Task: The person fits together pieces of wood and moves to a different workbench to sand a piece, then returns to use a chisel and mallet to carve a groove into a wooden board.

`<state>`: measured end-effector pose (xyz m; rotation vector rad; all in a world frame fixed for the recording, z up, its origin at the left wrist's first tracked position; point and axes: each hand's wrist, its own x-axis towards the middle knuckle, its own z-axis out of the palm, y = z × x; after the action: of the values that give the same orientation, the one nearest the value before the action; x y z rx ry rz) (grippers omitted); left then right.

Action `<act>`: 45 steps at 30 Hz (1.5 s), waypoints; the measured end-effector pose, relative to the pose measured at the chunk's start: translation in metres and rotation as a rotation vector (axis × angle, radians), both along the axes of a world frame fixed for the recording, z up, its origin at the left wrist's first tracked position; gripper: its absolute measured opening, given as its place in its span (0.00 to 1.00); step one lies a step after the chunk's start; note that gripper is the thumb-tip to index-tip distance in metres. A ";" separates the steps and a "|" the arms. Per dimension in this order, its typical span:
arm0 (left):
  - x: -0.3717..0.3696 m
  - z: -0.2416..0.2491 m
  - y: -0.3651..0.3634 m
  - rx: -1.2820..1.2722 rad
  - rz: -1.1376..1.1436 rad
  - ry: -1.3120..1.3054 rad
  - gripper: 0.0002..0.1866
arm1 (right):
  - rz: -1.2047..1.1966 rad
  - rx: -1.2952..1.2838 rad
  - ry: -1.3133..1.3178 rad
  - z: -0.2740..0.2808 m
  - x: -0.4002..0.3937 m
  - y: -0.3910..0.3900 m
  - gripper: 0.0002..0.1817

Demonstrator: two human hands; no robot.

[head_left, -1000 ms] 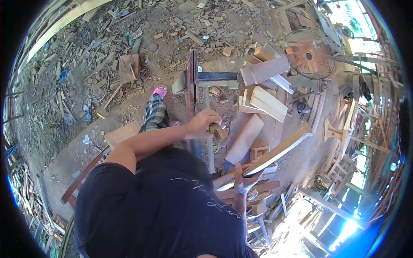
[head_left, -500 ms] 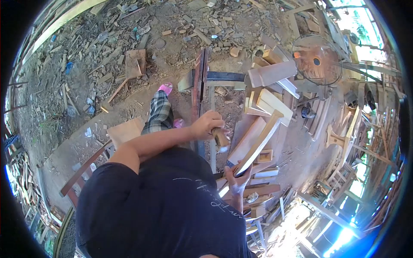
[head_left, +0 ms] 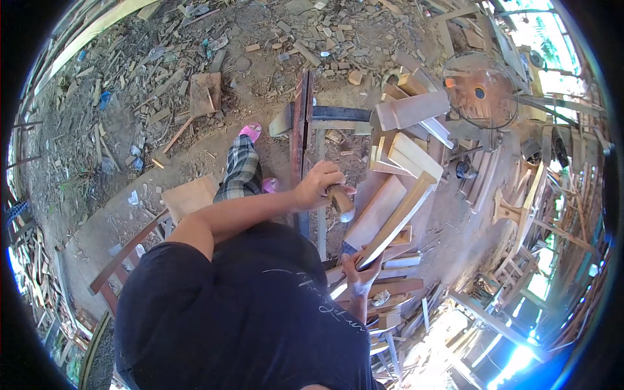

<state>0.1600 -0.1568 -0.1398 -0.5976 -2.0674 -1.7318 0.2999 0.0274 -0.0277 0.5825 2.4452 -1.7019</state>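
Observation:
My left hand (head_left: 320,186) grips a brown wooden-handled tool (head_left: 339,200) with a pale, shiny lower end, which is apart from the long wood piece. Lower right, my right hand (head_left: 361,274) holds the near end of a long, slightly curved wood piece (head_left: 398,220). This piece slants up to the right, its far end close to a pale wooden block (head_left: 415,156). Beneath it lies a flat brown board (head_left: 377,211). Fingers of my right hand are partly hidden by the wood.
A dark reddish upright beam (head_left: 301,123) stands ahead, beside a dark crossbar (head_left: 341,115). Stacked wood pieces (head_left: 413,112) lie to the right, near a round fan (head_left: 480,91). A wooden chair (head_left: 130,255) is at the left. Wood scraps litter the ground.
My left hand and its tool have moved slightly right and up. The long wood piece has shifted right and turned a little in my right hand.

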 end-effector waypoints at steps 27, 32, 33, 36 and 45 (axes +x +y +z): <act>-0.007 0.024 -0.005 0.143 0.091 -0.018 0.18 | 0.009 -0.020 0.227 0.042 -0.027 -0.009 0.32; -0.006 0.006 -0.002 0.076 0.104 -0.072 0.18 | 0.036 0.022 0.191 0.036 -0.026 -0.003 0.32; -0.006 0.005 -0.002 0.076 0.106 -0.076 0.18 | 0.027 0.002 0.169 0.033 -0.024 -0.002 0.32; -0.009 0.005 -0.003 0.073 0.112 -0.093 0.18 | 0.006 0.002 0.119 0.033 -0.026 -0.006 0.32; -0.015 0.008 -0.005 0.146 0.139 -0.163 0.18 | 0.293 0.405 0.381 0.061 -0.025 0.004 0.27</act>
<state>0.1453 -0.1617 -0.1323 -0.2702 -2.0116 -1.8828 0.2746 0.0310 0.0332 -0.0918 2.9821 -1.3062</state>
